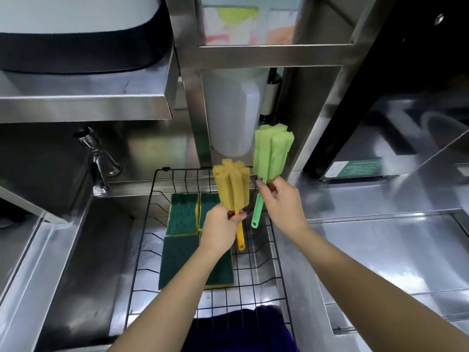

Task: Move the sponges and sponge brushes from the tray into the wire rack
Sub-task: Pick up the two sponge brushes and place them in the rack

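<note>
My left hand (221,229) grips a yellow sponge brush (231,187) by the top of its orange handle, foam head up, above the black wire rack (275,246). My right hand (280,200) holds a green sponge brush (272,151) the same way, its green handle hanging down over the rack's right side. Several green scouring sponges (183,214) with yellow edges lie flat in the rack, partly hidden by my left forearm. The tray is not in view.
The rack sits over a steel sink (83,250), with a chrome tap (97,161) at the left. A steel shelf frame (274,53) and a white plastic container (232,113) stand behind. Steel counter (380,250) lies to the right. Dark blue cloth (241,331) is at the rack's near end.
</note>
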